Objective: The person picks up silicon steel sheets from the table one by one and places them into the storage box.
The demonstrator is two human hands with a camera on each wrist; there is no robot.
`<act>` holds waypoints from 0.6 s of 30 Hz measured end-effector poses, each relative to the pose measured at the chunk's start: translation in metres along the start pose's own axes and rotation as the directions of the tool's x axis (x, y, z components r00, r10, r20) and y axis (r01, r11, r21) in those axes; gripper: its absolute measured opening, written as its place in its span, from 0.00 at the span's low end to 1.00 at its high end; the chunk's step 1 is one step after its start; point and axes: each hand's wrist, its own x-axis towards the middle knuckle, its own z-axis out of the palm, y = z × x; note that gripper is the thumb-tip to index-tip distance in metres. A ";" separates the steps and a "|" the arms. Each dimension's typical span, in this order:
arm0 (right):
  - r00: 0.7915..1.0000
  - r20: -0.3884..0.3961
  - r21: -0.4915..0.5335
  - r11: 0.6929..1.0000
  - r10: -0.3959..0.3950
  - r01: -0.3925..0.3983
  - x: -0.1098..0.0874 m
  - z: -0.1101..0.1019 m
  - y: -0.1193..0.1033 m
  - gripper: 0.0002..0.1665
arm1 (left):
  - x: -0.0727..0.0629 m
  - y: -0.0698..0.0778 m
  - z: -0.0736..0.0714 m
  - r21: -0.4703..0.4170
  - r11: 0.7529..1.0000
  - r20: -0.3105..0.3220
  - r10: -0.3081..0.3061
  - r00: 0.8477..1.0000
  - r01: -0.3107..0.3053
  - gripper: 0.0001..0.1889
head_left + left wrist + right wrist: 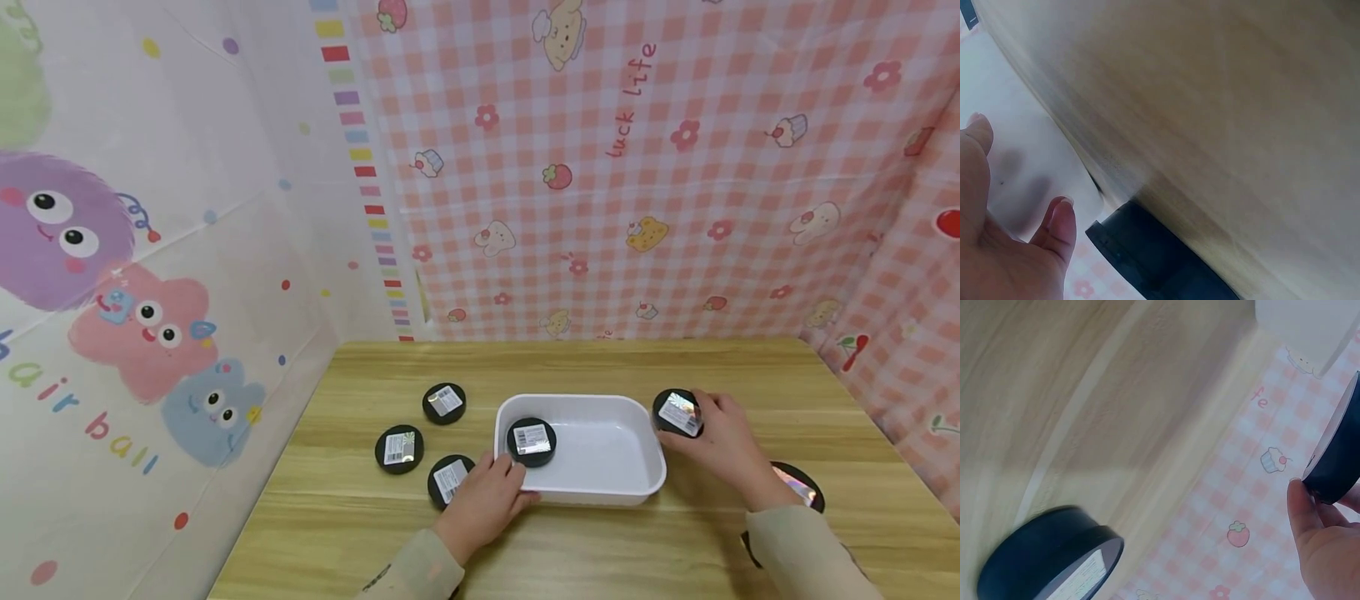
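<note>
A white rectangular tray (600, 498) stands on the wooden table. Inside its left end lies a round black container (532, 442) with a white label on top. My left hand (480, 503) holds the tray's front left edge; in the left wrist view its thumb and a finger lie against the white wall (1029, 137). To the right of the tray, my right hand (720, 437) pinches another black round container (677, 413) by its side, label up. The right wrist view has this container (1338, 450) off the table, between thumb and fingers.
Left of the tray lie three more labelled black containers, one at the back (444, 403), one farther left (399, 449) and one (448, 481) beside my left hand. Another container (802, 486) sits partly behind my right forearm. Patterned cloth (600, 208) hangs behind the table.
</note>
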 end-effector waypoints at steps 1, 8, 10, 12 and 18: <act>1.000 0.004 0.002 1.000 0.000 0.000 0.000 0.000 -0.001 0.62 | 0.000 0.000 0.000 -0.001 1.000 0.001 -0.001 1.000 0.001 0.19; 1.000 0.017 0.003 1.000 -0.004 0.004 0.002 0.005 -0.009 0.61 | 0.000 0.000 -0.002 -0.007 1.000 -0.001 0.000 1.000 0.000 0.19; 1.000 0.019 0.010 1.000 -0.006 0.006 0.002 0.005 -0.011 0.61 | 0.000 0.000 -0.002 -0.006 1.000 -0.007 0.002 1.000 -0.002 0.19; 1.000 0.018 0.017 1.000 -0.011 0.011 0.003 0.006 -0.013 0.60 | 0.000 0.000 -0.001 -0.002 1.000 -0.019 0.005 1.000 -0.005 0.19; 0.999 0.021 0.027 0.999 -0.024 0.024 0.004 0.005 -0.018 0.60 | 0.000 0.001 -0.002 -0.006 1.000 -0.022 0.006 1.000 -0.006 0.19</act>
